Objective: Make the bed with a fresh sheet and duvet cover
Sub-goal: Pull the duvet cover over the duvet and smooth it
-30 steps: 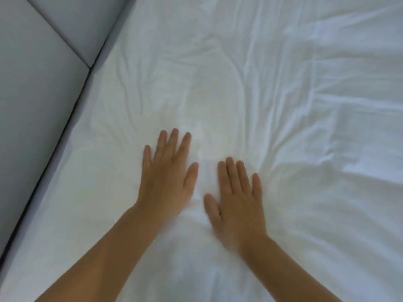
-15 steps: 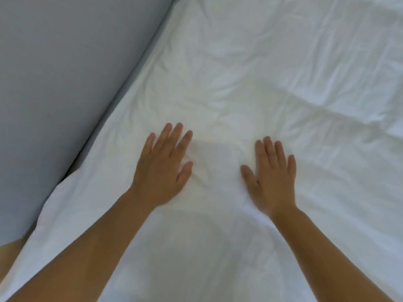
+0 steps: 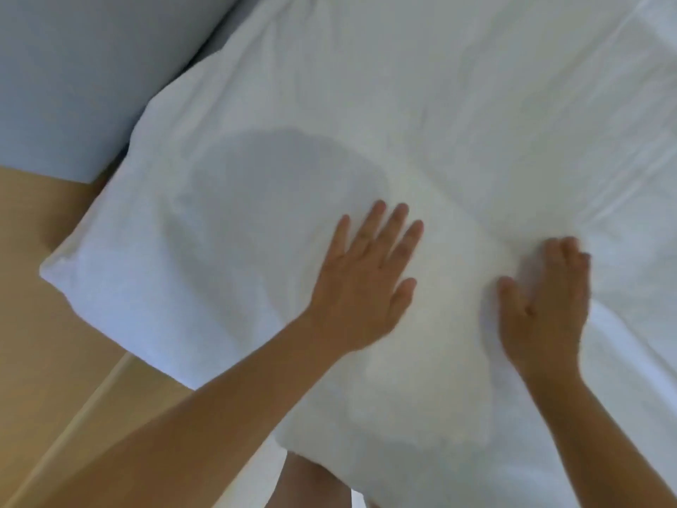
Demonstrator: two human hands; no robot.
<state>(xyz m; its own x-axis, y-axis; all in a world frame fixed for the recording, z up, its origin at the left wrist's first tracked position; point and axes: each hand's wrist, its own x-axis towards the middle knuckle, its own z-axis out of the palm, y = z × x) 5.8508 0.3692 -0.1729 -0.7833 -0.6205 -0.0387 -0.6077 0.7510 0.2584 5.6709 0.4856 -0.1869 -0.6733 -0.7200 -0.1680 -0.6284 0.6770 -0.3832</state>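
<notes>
The left hand (image 3: 362, 287) and the right hand (image 3: 542, 302) at its 3 o'clock press flat, fingers straight, on the white duvet (image 3: 421, 115). The duvet's corner points to 9 o'clock above the wooden floor (image 3: 40, 346).

The left hand (image 3: 366, 284) and right hand (image 3: 542, 306) rest palm-down on the white duvet (image 3: 403, 104), near each other. Left of them, its corner overhangs the floor (image 3: 44, 361); a grey panel (image 3: 73, 67) lies beyond.
</notes>
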